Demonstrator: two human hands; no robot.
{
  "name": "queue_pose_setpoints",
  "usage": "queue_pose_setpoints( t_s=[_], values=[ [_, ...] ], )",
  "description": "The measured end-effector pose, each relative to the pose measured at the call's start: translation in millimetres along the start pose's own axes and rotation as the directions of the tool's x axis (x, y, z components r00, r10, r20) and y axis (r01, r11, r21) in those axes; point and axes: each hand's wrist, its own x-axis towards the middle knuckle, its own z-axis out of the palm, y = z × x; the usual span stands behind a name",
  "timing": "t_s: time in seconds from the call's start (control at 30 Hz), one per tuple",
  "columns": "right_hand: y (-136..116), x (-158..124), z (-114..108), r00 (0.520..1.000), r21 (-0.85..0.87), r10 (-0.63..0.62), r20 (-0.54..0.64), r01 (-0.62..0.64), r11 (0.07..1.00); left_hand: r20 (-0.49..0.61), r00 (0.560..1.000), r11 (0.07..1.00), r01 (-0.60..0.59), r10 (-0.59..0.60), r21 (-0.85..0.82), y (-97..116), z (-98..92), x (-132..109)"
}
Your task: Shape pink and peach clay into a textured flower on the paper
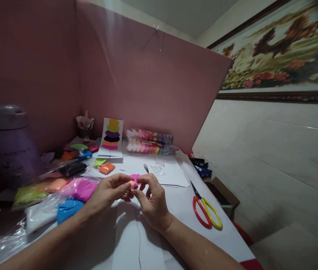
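Note:
Above a white sheet [125,240], my left hand [106,191] and my right hand [153,200] meet with their fingertips pinched together. Between them is a small piece of peach-orange modelling clay [132,184], with a crinkled magenta clay piece [135,177] against its far side. Both hands are closed on this clay; the fingers hide part of it. A thin dark line, thread or wire [139,234], runs down from below the fingers over the sheet. A small fork [146,168] lies just beyond my right hand.
Bagged clay, including a blue bag [69,210], crowds the left beside a purple canister [8,146]. Scissors [206,210] with red and yellow handles lie at right. Behind stand a card with coloured clay layers [110,138] and packs of clay [150,142]. A pink partition [153,82] closes the back.

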Motion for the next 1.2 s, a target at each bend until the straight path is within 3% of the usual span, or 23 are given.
queue_pose_setpoints(
  t_s=[0.23,0.43,0.73,1.03,1.2],
  values=[
    [-0.1,0.5,-0.5,0.999,-0.010,-0.038,0.024,0.038,0.999,-0.004,1.000,0.998,-0.026,0.026,0.064,0.3,0.4,-1.4],
    [1.5,0.3,-0.9,0.999,-0.041,-0.034,0.010,0.035,0.999,-0.013,1.000,1.000,-0.014,0.014,-0.024,-3.4,-3.0,2.1],
    [1.0,1.4,-0.8,0.997,-0.055,-0.075,0.007,0.076,0.996,-0.001,1.000,0.999,-0.027,0.027,0.022,-3.9,-2.9,2.2],
    [2.0,1.7,-1.1,0.999,-0.056,-0.051,0.018,0.052,0.997,-0.055,0.998,0.999,-0.026,0.028,0.032,-3.6,0.2,0.3],
    [3.5,1.1,-1.3,0.999,-0.077,-0.047,0.027,0.049,0.996,-0.004,1.000,0.999,-0.026,0.026,0.044,-3.8,-3.3,2.1]
  ],
)
